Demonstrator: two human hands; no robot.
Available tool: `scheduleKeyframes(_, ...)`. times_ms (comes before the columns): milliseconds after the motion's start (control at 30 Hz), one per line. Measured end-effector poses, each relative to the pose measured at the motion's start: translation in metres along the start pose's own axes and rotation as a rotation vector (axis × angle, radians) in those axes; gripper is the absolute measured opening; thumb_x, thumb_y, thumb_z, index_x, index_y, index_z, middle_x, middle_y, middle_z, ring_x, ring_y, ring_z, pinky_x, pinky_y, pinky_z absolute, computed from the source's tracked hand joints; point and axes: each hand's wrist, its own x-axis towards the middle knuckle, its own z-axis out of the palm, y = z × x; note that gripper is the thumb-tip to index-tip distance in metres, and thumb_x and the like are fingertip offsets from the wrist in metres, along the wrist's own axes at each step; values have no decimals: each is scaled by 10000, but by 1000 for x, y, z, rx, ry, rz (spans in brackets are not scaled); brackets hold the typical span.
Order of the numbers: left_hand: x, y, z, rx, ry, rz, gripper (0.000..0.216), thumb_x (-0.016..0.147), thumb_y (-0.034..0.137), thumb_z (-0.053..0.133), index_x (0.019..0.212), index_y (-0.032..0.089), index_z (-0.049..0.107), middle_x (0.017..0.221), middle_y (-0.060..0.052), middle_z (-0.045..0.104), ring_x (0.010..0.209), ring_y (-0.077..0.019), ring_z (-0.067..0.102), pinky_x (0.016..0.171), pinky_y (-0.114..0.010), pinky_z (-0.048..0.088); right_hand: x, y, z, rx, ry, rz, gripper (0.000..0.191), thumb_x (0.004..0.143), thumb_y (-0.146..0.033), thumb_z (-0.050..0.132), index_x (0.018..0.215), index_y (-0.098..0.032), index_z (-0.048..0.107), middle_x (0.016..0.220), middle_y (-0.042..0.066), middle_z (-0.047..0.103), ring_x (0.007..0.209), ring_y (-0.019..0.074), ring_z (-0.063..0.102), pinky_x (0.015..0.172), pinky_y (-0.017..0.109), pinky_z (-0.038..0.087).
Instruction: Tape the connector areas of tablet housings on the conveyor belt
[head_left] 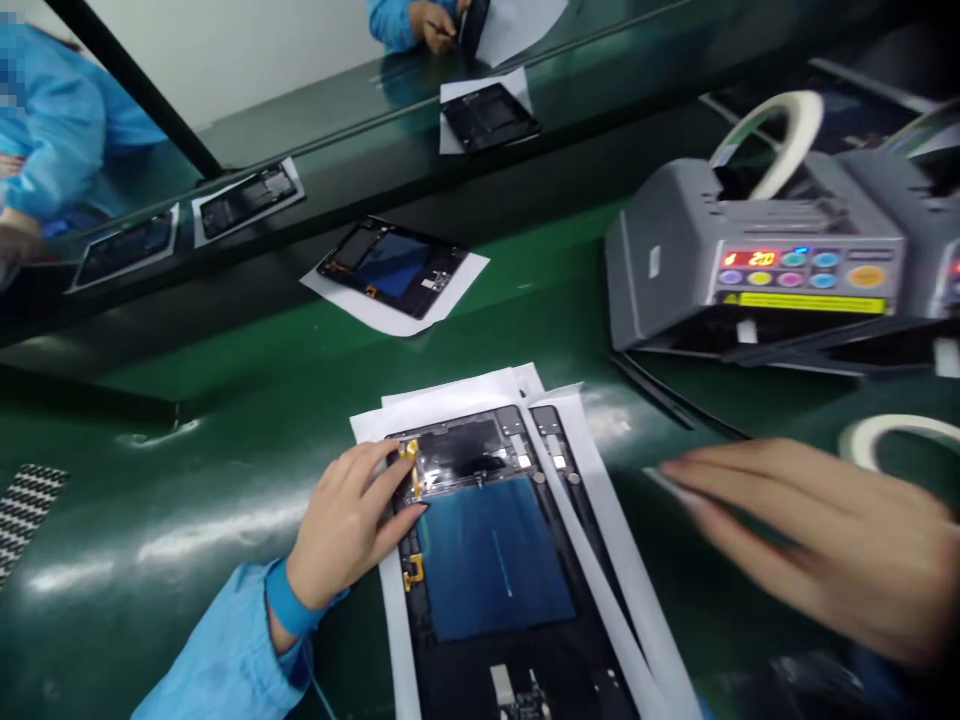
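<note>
An opened tablet [517, 560] lies on white paper in front of me, its blue battery panel, black film and gold flex cables exposed. My left hand [349, 515] rests on its upper left edge, thumb and fingers apart, fingertips touching beside the gold flex cable [412, 470]. To the right, my right hand [817, 530] is blurred by motion above the bench. Its thumb and fingertips pinch a small pale strip, which looks like tape [664, 482]. Under the first tablet's paper, a second tablet [559, 450] partly shows at the right.
A grey tape dispenser [675, 250] with a lit display stands at the back right, another beside it. A white tape roll [862, 440] lies near my right hand. More tablets on paper [401, 265] sit behind. Across the bench, co-workers' blue sleeves [60, 120] and hands appear.
</note>
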Motion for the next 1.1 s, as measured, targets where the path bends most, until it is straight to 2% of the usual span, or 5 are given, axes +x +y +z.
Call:
scheduleKeyframes(67, -5, -8, 6, 2, -16, 20, 372, 899, 355, 540, 1203, 141, 549, 1230, -182, 551, 1103, -317, 533, 883, -480, 481, 31, -25, 28, 32, -131, -154, 137, 904, -178, 543, 1003, -196, 636, 918, 42, 670, 769, 162, 630, 660, 289, 514)
scheduleKeyframes(133, -6, -12, 12, -14, -19, 29, 391, 908, 367, 511, 1226, 141, 542, 1231, -183, 555, 1077, -312, 552, 860, -473, 493, 61, -48, 58, 26, -145, -225, 144, 908, -157, 507, 992, -165, 624, 910, 45, 658, 758, 161, 619, 616, 285, 490)
scheduleKeyframes(367, -9, -11, 22, -90, 34, 11, 337, 909, 346, 482, 1140, 128, 594, 1183, -173, 582, 1009, -294, 575, 809, -446, 513, 103, -78, 133, -8, -185, -222, 142, 878, -141, 499, 896, -152, 640, 870, 48, 650, 751, 161, 600, 630, 279, 464)
scheduleKeyframes(567, -9, -12, 28, -185, 97, -3, 340, 892, 307, 487, 1138, 96, 590, 1170, -161, 583, 1069, -291, 538, 912, -432, 493, 102, -78, 137, 0, -206, -256, 97, 884, -139, 543, 920, -144, 633, 888, 55, 667, 773, 176, 607, 688, 297, 483)
scheduleKeyframes(1100, -11, -11, 31, -193, 123, -4, 305, 882, 286, 478, 1099, 104, 592, 1159, -142, 582, 1066, -279, 542, 923, -419, 505, 106, -84, 134, -132, -317, -318, 138, 911, -172, 523, 912, -159, 660, 897, 42, 641, 771, 185, 572, 636, 309, 418)
